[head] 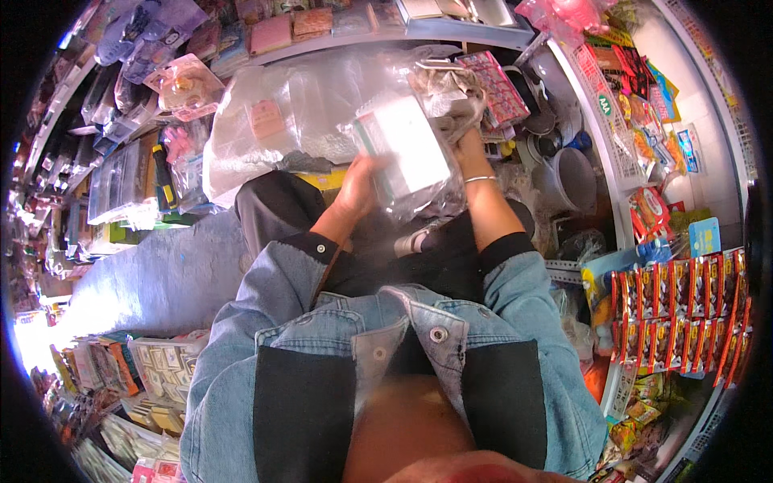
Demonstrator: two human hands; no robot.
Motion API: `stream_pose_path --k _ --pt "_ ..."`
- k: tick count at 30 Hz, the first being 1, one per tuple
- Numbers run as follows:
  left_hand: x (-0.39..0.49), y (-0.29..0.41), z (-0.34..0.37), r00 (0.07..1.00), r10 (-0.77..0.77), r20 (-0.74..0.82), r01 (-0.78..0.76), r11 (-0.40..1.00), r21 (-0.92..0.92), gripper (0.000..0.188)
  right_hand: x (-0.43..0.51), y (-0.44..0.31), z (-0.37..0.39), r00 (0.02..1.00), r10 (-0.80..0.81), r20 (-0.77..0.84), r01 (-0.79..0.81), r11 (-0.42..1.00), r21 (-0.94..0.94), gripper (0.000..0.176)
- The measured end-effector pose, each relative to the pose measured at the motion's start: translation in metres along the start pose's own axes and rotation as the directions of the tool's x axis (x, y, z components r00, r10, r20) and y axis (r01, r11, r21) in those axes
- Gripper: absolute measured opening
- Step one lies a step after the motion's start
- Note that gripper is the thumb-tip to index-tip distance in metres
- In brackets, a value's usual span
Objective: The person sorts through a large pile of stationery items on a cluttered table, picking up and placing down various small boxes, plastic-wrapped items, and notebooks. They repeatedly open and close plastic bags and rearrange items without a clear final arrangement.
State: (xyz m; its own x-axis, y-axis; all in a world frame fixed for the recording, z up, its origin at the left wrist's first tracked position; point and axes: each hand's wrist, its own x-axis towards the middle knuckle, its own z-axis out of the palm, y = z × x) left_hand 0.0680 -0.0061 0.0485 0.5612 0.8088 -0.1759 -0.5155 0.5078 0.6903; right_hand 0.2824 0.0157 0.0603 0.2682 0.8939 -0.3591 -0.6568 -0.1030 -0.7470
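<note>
My left hand [360,186] grips the lower left edge of a clear plastic package [406,148] with a bright white, flat front and a green strip along its left side. My right hand [471,148] reaches up beside the package's right edge, its fingers mostly hidden by a crumpled clear bag with brownish contents [450,90]. Whether those fingers hold the bag cannot be told. Behind the package lies a large sheet of clear plastic wrapping [290,102], with a small pink packet [266,119] on or under it. A patterned pink box [494,87] stands right of the bag.
Shelves of packaged goods [121,181] curve along the left. A white shelf edge [604,139] runs down the right, with red snack sachets [670,290] hanging in rows below. A grey bucket [574,180] stands beyond my right forearm. Boxed goods [163,368] lie at the lower left.
</note>
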Motion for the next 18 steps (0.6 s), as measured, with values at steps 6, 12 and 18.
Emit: stream_pose_path --k 6,12,18 --pt "0.029 -0.004 0.002 0.954 0.095 -0.284 -0.117 0.991 -0.061 0.038 -0.034 0.058 0.019 0.993 0.117 0.029 -0.119 0.987 0.104 0.03" --pt "0.052 0.027 0.0 0.962 0.055 -0.268 -0.149 0.927 -0.345 0.042 -0.031 0.078 -0.01 0.989 0.115 0.089 -0.088 0.962 -0.258 0.027" --pt "0.041 0.03 -0.011 0.974 0.061 -0.219 -0.142 0.914 -0.381 0.041 -0.044 0.045 -0.032 0.95 0.092 0.299 -0.102 0.995 0.018 0.033"
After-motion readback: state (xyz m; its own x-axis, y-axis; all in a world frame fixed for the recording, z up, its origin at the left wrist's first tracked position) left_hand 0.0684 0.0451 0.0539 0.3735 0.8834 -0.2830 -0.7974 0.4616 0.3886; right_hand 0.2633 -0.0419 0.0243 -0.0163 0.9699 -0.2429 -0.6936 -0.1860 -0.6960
